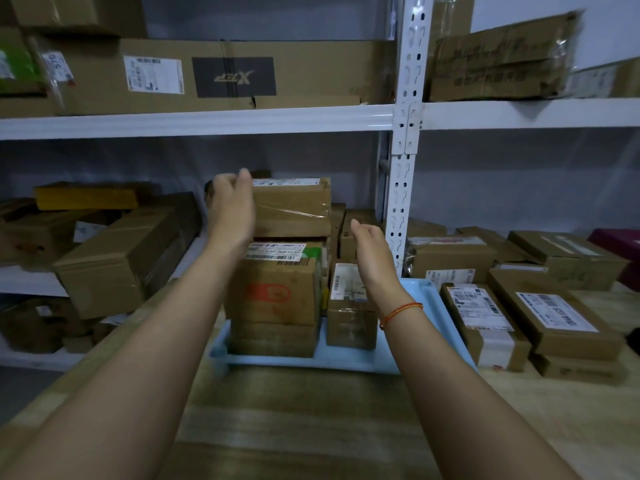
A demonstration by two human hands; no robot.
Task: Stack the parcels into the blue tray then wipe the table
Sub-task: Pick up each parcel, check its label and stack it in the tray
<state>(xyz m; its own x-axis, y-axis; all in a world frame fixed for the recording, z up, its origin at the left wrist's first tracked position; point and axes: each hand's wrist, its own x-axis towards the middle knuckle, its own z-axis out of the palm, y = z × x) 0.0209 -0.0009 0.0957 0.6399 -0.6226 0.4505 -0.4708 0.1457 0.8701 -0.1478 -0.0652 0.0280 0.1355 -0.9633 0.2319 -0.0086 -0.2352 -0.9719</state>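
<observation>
Brown cardboard parcels are piled in the blue tray (349, 362), which sits on the wooden worktop (311, 427). The tall stack (277, 292) on the left side of the tray has a taped top parcel (294, 207) with a white label. The left hand (231, 206) holds the left end of that top parcel, with the fingers curled over its upper edge. It looks like a grip, though the fingers are a bit blurry. The right hand (370, 251) is open with straight fingers, up in the air, near the right side of the stack but not touching it. An orange bracelet (401, 313) is on the right wrist. A small parcel (351, 306) stands in the tray just right of the stack. Two flat parcels (485, 323) with white labels lie on the worktop to the right of the tray. Behind it all, white metal shelves (207, 121) hold many more boxes.
</observation>
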